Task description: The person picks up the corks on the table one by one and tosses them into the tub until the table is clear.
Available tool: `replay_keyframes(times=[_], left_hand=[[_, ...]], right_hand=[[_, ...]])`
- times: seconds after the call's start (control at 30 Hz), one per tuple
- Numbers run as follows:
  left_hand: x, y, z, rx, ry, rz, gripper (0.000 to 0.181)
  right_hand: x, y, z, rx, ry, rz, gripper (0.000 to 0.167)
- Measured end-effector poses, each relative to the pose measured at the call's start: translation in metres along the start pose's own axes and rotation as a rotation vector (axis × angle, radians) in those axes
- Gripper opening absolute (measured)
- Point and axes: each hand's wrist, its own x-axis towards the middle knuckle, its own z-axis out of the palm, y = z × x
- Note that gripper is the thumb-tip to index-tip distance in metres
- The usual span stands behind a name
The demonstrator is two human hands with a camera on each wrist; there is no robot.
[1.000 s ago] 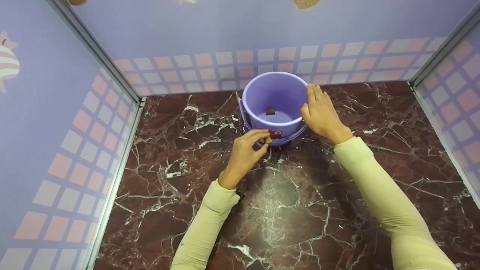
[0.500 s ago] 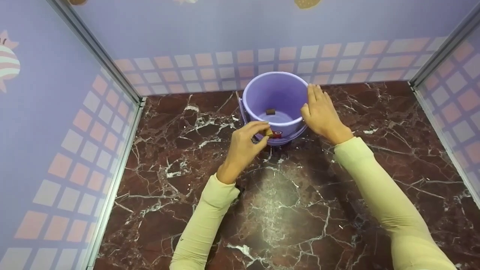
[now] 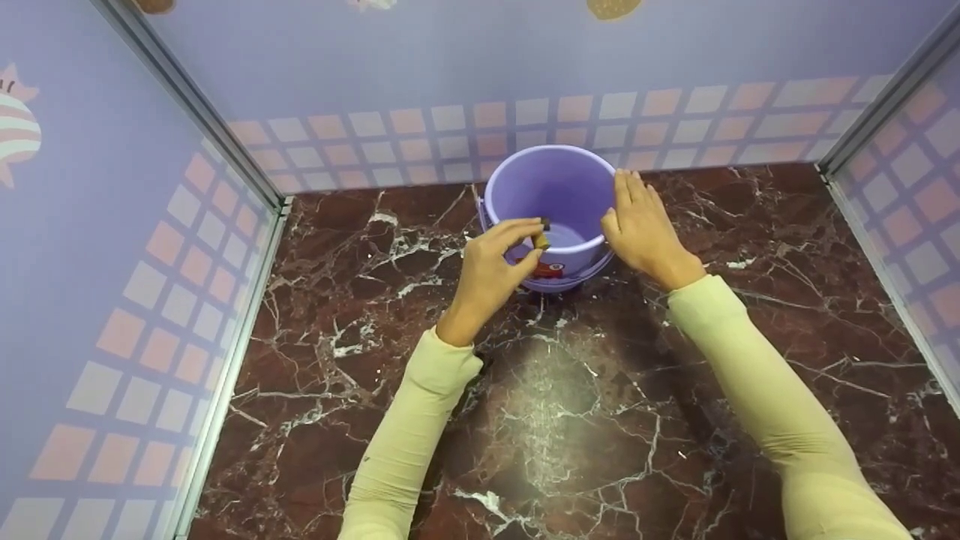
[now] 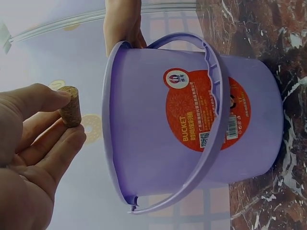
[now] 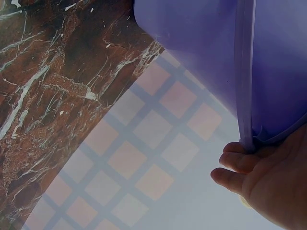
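A lilac plastic bucket (image 3: 559, 176) stands upright on the floor, its handle hanging down at the near side. My left hand (image 3: 491, 266) pinches a small cork (image 4: 71, 106) between thumb and fingertips, over the bucket's near rim in the head view. In the left wrist view the cork is just outside the mouth. Behind those fingertips shows part of a second, darker cork (image 3: 546, 224), lying inside the bucket. My right hand (image 3: 646, 229) rests on the right rim with fairly straight fingers. In the right wrist view its fingertips touch the bucket by the handle's pivot.
Dark red marbled floor (image 3: 322, 337) spreads around the bucket. A lilac wall panel (image 3: 420, 75) with pink and white squares stands close behind it. Side panels with metal edge strips (image 3: 232, 345) border the floor at left and right.
My left hand has moved up and forward with the cork, from in front of the bucket's label to above the near rim. My right hand and the bucket have stayed put.
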Motion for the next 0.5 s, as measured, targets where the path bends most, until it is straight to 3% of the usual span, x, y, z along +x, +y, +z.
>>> replay_keyframes(times=[0.5], left_hand=[[0.020, -0.016, 0.010, 0.035, -0.024, -0.075, 0.028]], right_hand=[[0.000, 0.001, 0.001, 0.008, 0.007, 0.004, 0.070]])
